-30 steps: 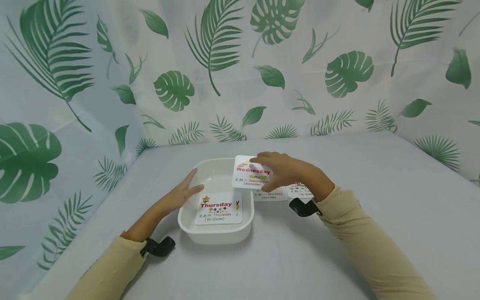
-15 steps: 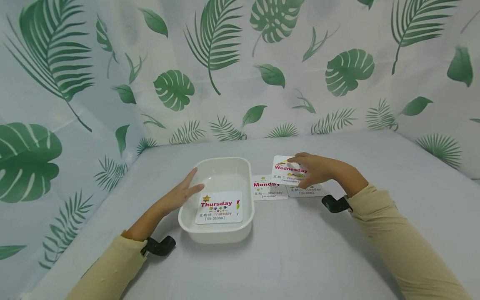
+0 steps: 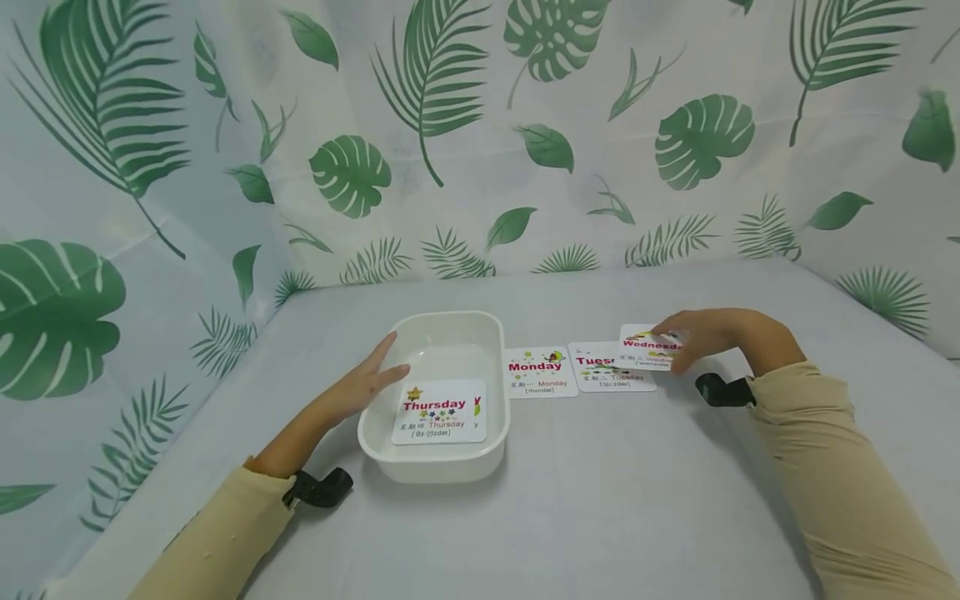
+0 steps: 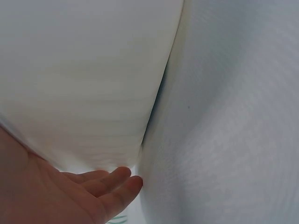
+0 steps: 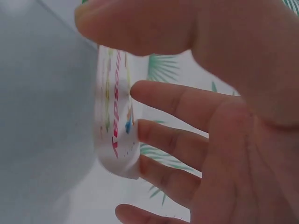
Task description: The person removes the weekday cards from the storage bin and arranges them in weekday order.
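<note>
My left hand [image 3: 360, 389] holds the left rim of a white plastic tub [image 3: 435, 468], its thumb over the edge; in the left wrist view, the fingers [image 4: 114, 189] lie along the outer wall. Inside the tub, a Thursday card [image 3: 438, 412] lies on top of another card that is mostly hidden. My right hand [image 3: 716, 333] pinches a Wednesday card [image 3: 648, 348] at its right side, with the card overlapping the Tuesday card [image 3: 618, 379] in the head view. Seen from the right wrist, the fingertips touch the face of this tilted card [image 5: 117, 112].
A Monday card [image 3: 538, 379] lies on the grey-white table cover [image 3: 600, 492] right beside the tub, with the Tuesday card on its right. A leaf-printed curtain [image 3: 465, 125] rises behind the table and along the left side.
My right hand has carried the Wednesday card rightward from above the tub's right rim, past Monday, to the right end of Tuesday, uncovering both cards. My left hand stays at the tub.
</note>
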